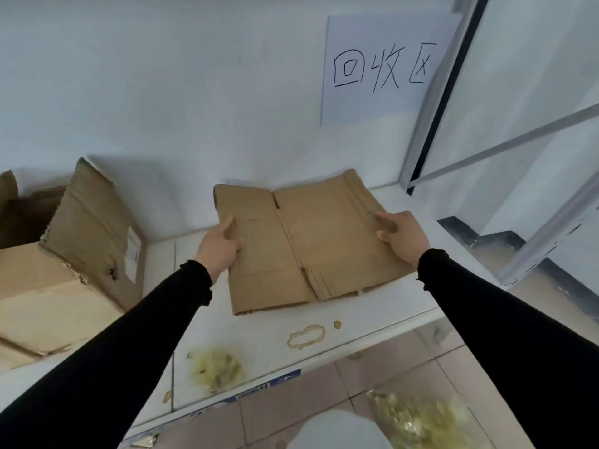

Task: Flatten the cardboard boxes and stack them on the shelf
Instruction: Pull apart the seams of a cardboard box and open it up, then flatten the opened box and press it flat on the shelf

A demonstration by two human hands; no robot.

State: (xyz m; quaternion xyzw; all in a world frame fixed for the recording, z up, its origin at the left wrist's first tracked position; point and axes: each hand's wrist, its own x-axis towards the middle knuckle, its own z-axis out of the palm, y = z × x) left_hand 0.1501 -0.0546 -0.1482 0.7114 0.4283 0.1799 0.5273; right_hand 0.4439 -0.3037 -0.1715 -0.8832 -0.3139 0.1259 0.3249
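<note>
white laminate forms the shelf (285, 345), which carries brown ring stains and a yellowish smear near its front edge. a white wall behind it bears a paper sign (382, 69) with handwritten characters. at the left end of the shelf stands an unflattened cardboard box (48, 286), its top open and one flap (94, 218) raised at a tilt; a white label shows on its side. the flattened cardboard box (308, 241) lies flat on the shelf surface, right of centre, close to the wall and well apart from the open box. the left hand (220, 244) grips the flattened box's left edge, thumb on top and fingers curled under. the right hand (402, 234) rests on the right edge, fingers loosely bent over the top face with the thumb along the side. both arms wear black sleeves.
</note>
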